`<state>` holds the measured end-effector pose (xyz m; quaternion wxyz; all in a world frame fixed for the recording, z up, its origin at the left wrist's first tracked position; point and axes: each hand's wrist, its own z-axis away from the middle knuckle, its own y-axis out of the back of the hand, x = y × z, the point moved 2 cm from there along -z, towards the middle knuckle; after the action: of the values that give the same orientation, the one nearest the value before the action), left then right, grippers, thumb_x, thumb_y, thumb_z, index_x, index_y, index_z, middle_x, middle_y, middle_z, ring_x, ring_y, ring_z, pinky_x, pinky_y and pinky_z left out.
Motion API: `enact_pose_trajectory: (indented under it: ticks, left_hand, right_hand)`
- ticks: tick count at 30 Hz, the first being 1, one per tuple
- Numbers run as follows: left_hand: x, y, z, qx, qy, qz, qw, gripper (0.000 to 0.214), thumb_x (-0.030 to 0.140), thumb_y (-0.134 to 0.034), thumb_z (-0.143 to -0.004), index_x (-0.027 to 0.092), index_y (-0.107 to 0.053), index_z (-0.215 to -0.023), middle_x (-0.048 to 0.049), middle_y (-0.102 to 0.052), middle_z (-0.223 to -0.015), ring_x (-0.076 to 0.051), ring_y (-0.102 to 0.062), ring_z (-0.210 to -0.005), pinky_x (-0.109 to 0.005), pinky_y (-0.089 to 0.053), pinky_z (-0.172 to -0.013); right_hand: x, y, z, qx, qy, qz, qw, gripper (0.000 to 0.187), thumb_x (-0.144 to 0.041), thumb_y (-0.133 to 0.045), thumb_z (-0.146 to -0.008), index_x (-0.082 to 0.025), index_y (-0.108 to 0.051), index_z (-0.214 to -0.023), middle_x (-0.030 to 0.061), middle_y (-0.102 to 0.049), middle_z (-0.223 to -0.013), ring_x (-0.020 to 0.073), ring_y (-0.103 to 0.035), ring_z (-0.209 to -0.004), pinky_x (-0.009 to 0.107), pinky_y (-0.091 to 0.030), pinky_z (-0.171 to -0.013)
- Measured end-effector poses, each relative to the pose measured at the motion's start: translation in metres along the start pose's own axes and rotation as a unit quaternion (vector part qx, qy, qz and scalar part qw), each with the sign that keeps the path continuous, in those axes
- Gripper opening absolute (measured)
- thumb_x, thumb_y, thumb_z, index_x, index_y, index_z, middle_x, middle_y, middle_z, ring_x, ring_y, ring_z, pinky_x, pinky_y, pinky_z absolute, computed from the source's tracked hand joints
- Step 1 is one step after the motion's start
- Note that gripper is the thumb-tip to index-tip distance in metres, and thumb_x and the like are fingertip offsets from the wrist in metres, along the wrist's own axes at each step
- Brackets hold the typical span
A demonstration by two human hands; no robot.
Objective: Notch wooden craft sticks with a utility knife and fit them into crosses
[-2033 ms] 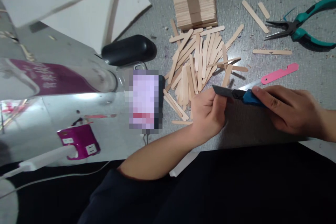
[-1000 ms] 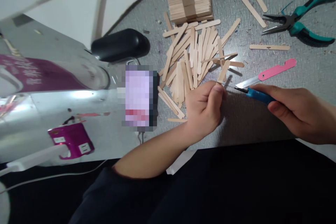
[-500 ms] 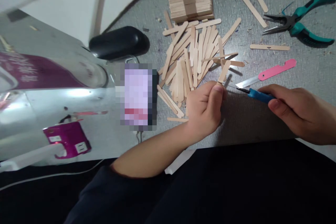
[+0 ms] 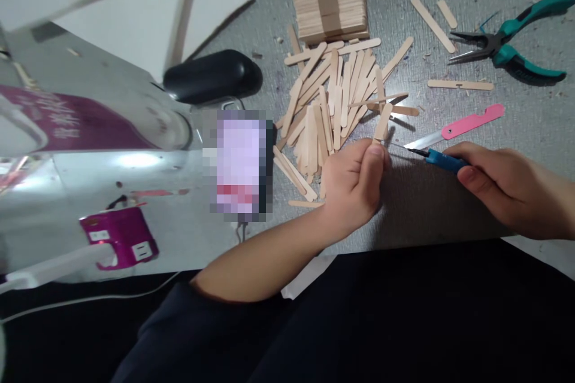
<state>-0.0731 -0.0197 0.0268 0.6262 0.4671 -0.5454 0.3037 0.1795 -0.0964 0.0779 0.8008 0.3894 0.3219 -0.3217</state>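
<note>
My left hand [image 4: 354, 179] is closed around a wooden craft stick [image 4: 383, 119], whose rounded end sticks up past the thumb. In my right hand [image 4: 507, 182] is a blue-handled tool [image 4: 444, 160] with a black collar and a very thin metal shaft. That shaft points left and reaches the stick beside my left thumb; its exact kind is too fine to make out. Just above the tool lies a pink folding knife [image 4: 474, 122], its blade out. Many loose craft sticks [image 4: 309, 137] are heaped beyond my left hand.
A banded stack of craft sticks [image 4: 350, 6] stands at the back. Green-handled long-nose pliers [image 4: 498, 45] lie at the right, near a notched stick [image 4: 476, 85]. On the left are a black case [image 4: 215, 76], a blurred-out phone [image 4: 240, 161] and a purple plug adapter [image 4: 130, 236].
The view has shifted slightly. Both hands keep their grip on the stick and the blue-handled tool, with the thin shaft still at the stick.
</note>
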Motion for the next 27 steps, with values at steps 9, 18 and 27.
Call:
enact_pose_trajectory:
  ticks: [9,18,27]
  left_hand:
    - [0.0059,-0.0028,0.0025,-0.007,-0.018,-0.066,0.998,0.056,0.047,-0.047,-0.125,0.025,-0.065,-0.077,0.0005,-0.064,-0.061,-0.015,-0.062,-0.059,-0.034,-0.051,-0.061]
    - [0.0102,0.0008,0.0000,-0.036,-0.070,-0.130,0.988,0.050,0.040,-0.045,-0.125,0.023,-0.070,-0.086,0.0007,-0.068,-0.066,-0.015,-0.067,-0.062,-0.030,-0.052,-0.064]
    - [0.0083,0.0043,-0.0017,-0.068,-0.080,-0.155,0.982,0.051,0.046,-0.043,-0.126,0.024,-0.072,-0.090,0.0009,-0.067,-0.067,-0.015,-0.064,-0.061,-0.031,-0.053,-0.066]
  right_hand:
    - [-0.0017,-0.0020,0.0010,0.026,0.011,0.018,0.999,0.046,-0.066,-0.043,-0.122,-0.029,-0.070,-0.130,0.0015,-0.076,-0.081,0.0226,-0.068,-0.065,0.039,-0.043,-0.057]
    - [-0.0006,-0.0033,0.0016,0.027,0.010,0.039,0.999,0.049,-0.067,-0.042,-0.122,-0.027,-0.069,-0.129,0.0037,-0.077,-0.086,0.0229,-0.067,-0.068,0.039,-0.037,-0.062]
    - [-0.0027,-0.0018,0.0011,0.029,0.027,0.080,0.996,0.043,-0.058,-0.040,-0.123,-0.026,-0.068,-0.126,0.0035,-0.075,-0.086,0.0229,-0.063,-0.071,0.039,-0.039,-0.069]
